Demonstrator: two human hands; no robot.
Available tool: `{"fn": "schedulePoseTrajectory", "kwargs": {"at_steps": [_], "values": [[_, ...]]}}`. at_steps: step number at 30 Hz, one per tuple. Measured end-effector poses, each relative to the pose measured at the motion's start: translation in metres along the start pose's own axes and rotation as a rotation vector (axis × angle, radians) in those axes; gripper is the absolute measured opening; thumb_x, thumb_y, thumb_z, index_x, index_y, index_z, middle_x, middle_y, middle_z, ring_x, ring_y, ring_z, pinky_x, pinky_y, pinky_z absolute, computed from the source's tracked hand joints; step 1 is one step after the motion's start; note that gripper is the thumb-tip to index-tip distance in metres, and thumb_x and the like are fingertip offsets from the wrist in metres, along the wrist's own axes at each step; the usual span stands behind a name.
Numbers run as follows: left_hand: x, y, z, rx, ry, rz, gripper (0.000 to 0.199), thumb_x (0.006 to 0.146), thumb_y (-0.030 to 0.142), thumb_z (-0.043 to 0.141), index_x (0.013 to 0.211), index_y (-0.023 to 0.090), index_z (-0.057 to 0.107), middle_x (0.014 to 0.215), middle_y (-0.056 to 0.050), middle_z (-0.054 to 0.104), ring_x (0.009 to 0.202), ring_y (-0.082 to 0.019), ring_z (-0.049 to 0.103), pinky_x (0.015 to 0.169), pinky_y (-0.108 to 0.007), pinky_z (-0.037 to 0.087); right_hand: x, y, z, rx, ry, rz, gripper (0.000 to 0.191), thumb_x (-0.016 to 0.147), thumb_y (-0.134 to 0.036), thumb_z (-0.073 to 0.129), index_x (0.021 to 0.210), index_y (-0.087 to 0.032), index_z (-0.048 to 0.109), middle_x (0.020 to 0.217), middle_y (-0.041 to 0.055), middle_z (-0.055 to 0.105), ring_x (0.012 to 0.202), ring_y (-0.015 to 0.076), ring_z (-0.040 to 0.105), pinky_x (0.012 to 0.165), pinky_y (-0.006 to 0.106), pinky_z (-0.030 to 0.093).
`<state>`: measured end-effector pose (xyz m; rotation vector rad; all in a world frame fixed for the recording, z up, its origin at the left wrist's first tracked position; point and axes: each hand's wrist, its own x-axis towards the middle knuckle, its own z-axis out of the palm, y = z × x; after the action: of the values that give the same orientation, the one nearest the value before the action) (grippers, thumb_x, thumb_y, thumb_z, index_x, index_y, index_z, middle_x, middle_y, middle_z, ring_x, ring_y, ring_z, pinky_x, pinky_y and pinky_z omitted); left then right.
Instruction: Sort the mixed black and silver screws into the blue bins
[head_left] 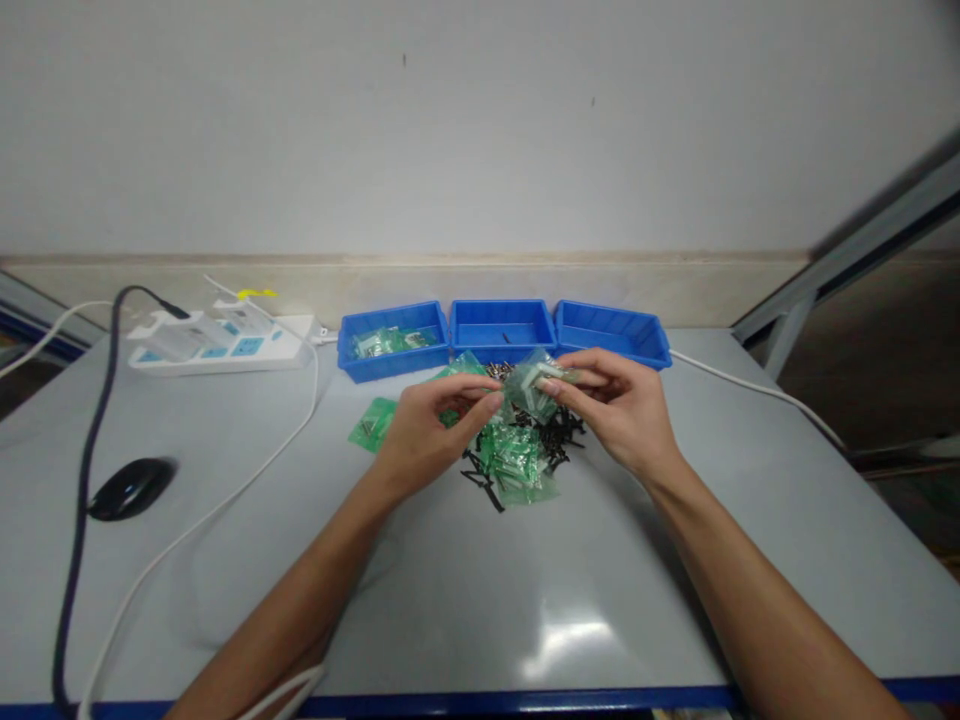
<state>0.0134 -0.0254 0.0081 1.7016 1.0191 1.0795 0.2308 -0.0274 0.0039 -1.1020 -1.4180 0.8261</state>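
My right hand (626,405) pinches a small clear plastic bag (534,383) with whitish pieces inside, held above the pile. At the bag's left edge, my left hand (435,425) has thumb and forefinger closed together; the bag's edge appears to be between them. Beneath lie green-tinted plastic bags (514,460) of small parts and loose black screws (559,440). Some brass-coloured screws (497,372) show behind the held bag. Another green bag (373,425) lies left of the pile, partly under my left hand.
Three blue bins stand behind the pile: the left bin (394,365) holds green bags, the middle bin (502,352) a small dark piece, then the right bin (611,335). A white power strip (225,350), cables and a black computer mouse (133,488) are at left.
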Motion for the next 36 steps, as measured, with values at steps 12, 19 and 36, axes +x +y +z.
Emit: {"fn": "schedulePoseTrajectory", "kwargs": {"at_steps": [12, 19, 36], "values": [[-0.001, 0.008, -0.007, -0.120, -0.293, -0.096, 0.029, 0.091, 0.037, 0.066, 0.072, 0.016, 0.068, 0.067, -0.004, 0.067, 0.062, -0.014, 0.059, 0.059, -0.025, 0.044, -0.004, -0.012, 0.009, 0.251, -0.181, 0.202, 0.031, 0.068, -0.030, 0.090, 0.096, -0.022, 0.078, 0.071, -0.0007, 0.075, 0.059, 0.0127, 0.069, 0.056, 0.023, 0.057], [0.001, 0.007, -0.010, -0.156, -0.252, -0.141, 0.034, 0.090, 0.041, 0.067, 0.068, 0.016, 0.070, 0.064, -0.004, 0.068, 0.058, -0.013, 0.056, 0.057, -0.025, 0.044, 0.001, -0.009, 0.007, 0.165, -0.068, 0.177, 0.036, 0.079, -0.044, 0.082, 0.105, -0.021, 0.074, 0.080, 0.0031, 0.078, 0.067, 0.0156, 0.072, 0.065, 0.029, 0.061], [0.019, -0.011, -0.026, -0.486, 0.426, -0.340, 0.030, 0.082, 0.030, 0.073, 0.105, 0.012, 0.075, 0.073, -0.005, 0.075, 0.058, -0.008, 0.061, 0.060, -0.018, 0.048, 0.010, 0.012, -0.019, -0.360, 0.025, 0.047, 0.022, 0.085, -0.033, 0.070, 0.100, -0.017, 0.076, 0.096, 0.0095, 0.079, 0.088, 0.0252, 0.076, 0.083, 0.041, 0.059]]}}
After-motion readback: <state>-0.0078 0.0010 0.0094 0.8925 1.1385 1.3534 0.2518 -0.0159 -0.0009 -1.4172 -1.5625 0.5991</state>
